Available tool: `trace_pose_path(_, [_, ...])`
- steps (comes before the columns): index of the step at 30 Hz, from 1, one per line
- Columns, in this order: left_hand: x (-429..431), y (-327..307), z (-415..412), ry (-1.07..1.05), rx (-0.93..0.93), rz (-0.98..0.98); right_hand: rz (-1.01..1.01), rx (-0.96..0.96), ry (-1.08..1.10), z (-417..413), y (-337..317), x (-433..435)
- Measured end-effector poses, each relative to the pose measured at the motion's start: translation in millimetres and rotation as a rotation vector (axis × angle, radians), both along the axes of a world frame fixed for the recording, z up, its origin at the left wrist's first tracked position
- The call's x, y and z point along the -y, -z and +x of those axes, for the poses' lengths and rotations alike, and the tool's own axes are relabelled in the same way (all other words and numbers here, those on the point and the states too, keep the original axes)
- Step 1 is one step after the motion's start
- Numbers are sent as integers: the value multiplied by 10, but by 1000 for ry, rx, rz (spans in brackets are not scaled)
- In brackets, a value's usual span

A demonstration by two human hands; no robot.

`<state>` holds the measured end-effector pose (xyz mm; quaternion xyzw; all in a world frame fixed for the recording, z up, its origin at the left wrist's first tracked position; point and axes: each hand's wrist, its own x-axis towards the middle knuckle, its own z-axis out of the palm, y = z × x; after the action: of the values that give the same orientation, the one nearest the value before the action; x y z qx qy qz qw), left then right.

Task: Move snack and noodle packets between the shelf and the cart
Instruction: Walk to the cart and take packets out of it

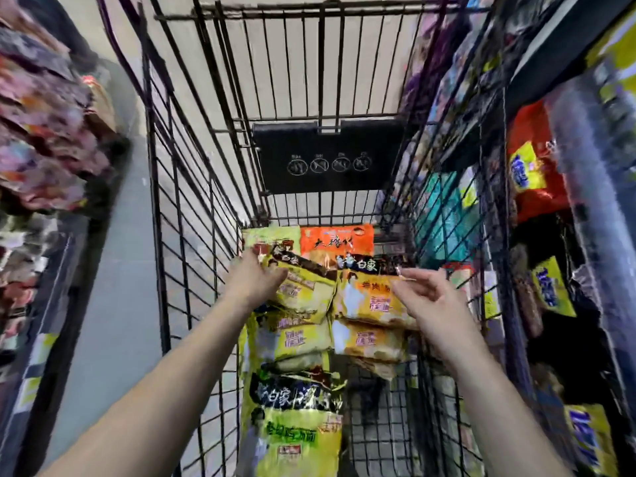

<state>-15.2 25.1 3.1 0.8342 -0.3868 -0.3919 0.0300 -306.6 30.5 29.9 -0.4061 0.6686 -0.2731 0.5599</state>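
Observation:
A black wire cart (192,235) fills the middle of the view and holds several noodle packets in two overlapping rows. My left hand (253,278) grips the upper left edge of a yellow packet (303,294) on top of the left row. My right hand (425,299) pinches the upper right corner of a yellow-orange packet (370,301) on top of the right row, between forefinger and thumb. An orange packet (337,241) lies at the far end of the cart. A green-yellow packet (296,438) lies nearest me. The frame is blurred.
The cart's black child-seat flap (327,156) hangs at its far end. A shelf on the right holds red (537,173) and yellow (552,287) packets close against the cart's side. Shelves with mixed snack bags (44,132) stand on the left across grey floor (113,270).

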Motion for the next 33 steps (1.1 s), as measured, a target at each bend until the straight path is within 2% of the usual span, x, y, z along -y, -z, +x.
trace_pose_path(5, [107, 381, -47, -46, -31, 88, -12, -164, -1, -33, 268, 9])
trace_pose_path(11, [146, 455, -20, -170, -76, 128, -11, -446, -125, -37, 275, 113])
trace_pose_path(20, [131, 302, -5, -210, -204, 246, 104, -557, -181, 30, 432, 194])
trace_pose_path(28, [-196, 82, 21, -198, -224, 101, 253, -627, -221, 34, 651, 175])
trace_pose_path(33, [-377, -118, 87, -243, -237, -65, 214, -594, -163, -1, 692, 177])
